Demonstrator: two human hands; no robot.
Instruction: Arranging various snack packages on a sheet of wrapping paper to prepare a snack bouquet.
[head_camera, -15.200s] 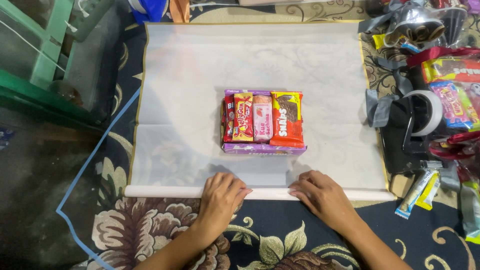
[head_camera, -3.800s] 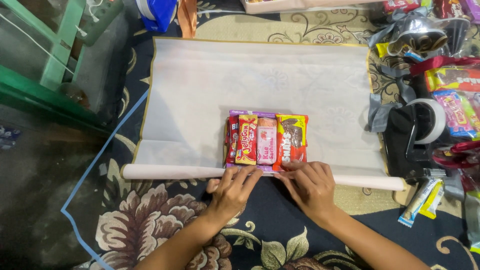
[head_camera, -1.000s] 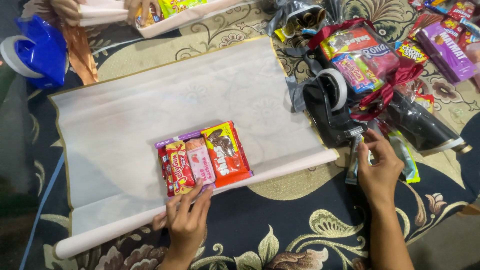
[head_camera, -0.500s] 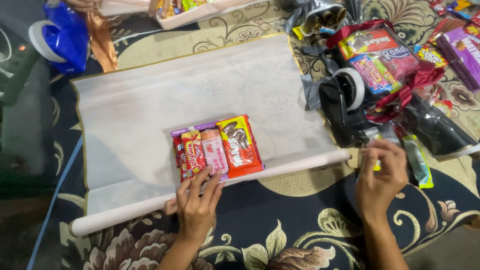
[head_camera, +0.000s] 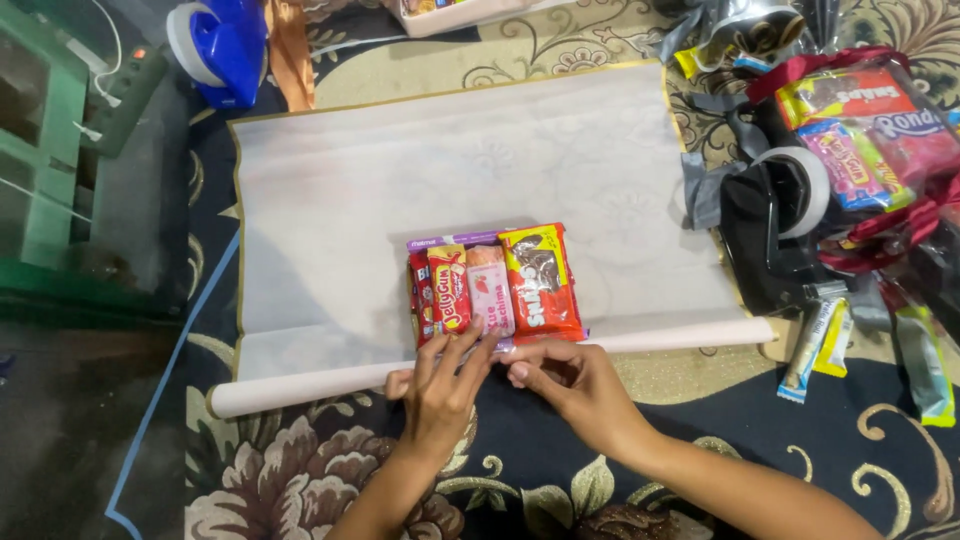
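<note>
Snack bundle (head_camera: 495, 283): flat packets side by side, lying on the white paper sheet (head_camera: 420, 180), just beyond both hands.
Left hand (head_camera: 440, 390): fingers spread, pressing the bundle's near edge over the paper roll (head_camera: 300, 385).
Right hand (head_camera: 575, 385): fingertips pinched at the same edge, touching the left.
Tape dispenser (head_camera: 790, 200): well right of the right hand.

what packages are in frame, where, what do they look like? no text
Snack bundle: middle of the white wrapping sheet, flat red, yellow and pink packets side by side; left hand and right hand at its near edge.
Snack pile: top right, glossy packets in red, yellow, green and pink.
Loose sticks: right, on the carpet, slim silver and yellow wrappers.
</note>
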